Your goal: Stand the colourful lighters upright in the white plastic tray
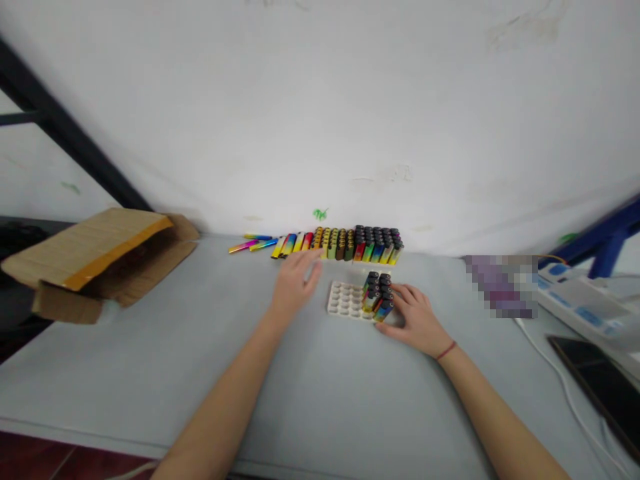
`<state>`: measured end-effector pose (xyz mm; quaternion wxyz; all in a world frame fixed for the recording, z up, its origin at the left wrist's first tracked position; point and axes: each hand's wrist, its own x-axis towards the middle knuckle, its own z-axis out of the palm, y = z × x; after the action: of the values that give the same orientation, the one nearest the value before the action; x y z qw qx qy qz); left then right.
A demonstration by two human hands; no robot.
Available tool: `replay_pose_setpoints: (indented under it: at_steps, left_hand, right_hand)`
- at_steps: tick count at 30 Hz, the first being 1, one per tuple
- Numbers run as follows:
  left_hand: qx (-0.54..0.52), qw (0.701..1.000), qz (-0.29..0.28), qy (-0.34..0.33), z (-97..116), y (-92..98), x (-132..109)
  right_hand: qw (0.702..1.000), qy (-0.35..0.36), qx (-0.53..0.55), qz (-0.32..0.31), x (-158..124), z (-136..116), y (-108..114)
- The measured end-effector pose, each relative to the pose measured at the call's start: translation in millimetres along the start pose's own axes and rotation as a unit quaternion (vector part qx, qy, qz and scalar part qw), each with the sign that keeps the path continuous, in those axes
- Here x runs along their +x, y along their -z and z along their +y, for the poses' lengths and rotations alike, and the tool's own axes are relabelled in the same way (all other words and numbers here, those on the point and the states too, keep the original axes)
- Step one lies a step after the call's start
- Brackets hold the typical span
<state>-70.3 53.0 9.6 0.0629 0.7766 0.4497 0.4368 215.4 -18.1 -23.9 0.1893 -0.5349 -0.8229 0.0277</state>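
In the head view, the tray [346, 301] lies on the bench [320, 407] between the hands, with standing lighters [377, 293] packed at its right end and round cells showing on the left. The right hand [413, 320] is spread about that end, fingers behind the lighters and thumb by the near corner; whether it grips or merely rests, I cannot tell. That seems a good place for a brace: light pressure should stop the tray sliding without tipping the lighters.

The left hand [295, 280] is loosely spread, apparently holding nothing, near the lying lighters [295, 244]. For a pick there, best to pinch one lighter around its middle and keep the knuckles off the gold-topped lighters [334, 241] just to the right.

Beyond the tray, the black-topped lighters [377, 244] stand close together, so a wrist crossing low could knock them. A lighter set in the tray should go straight down into its cell, beside its neighbours; the near right one looks tilted, though the camera's slant may explain that.
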Motion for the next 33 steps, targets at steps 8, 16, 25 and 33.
replay_pose_setpoints:
  at_steps: [8,16,25,33]
  left_hand:
    - [0.282,0.934,-0.032,0.217,-125.6,46.0,27.7]
    - [0.328,0.916,-0.145,0.182,-144.0,50.9,18.2]
    - [0.353,0.914,-0.155,0.127,-150.7,53.1,21.2]
    - [0.349,0.919,-0.145,0.116,-164.4,51.6,20.8]
  right_hand:
    - [1.000,0.001,0.005,0.006,0.0,-1.0,-0.9]
    - [1.000,0.001,0.002,0.005,-0.6,-1.9,-1.5]
    - [1.000,0.001,0.006,0.009,-0.1,-0.9,-2.4]
    - [1.000,-0.002,0.004,0.006,0.2,-2.4,-1.3]
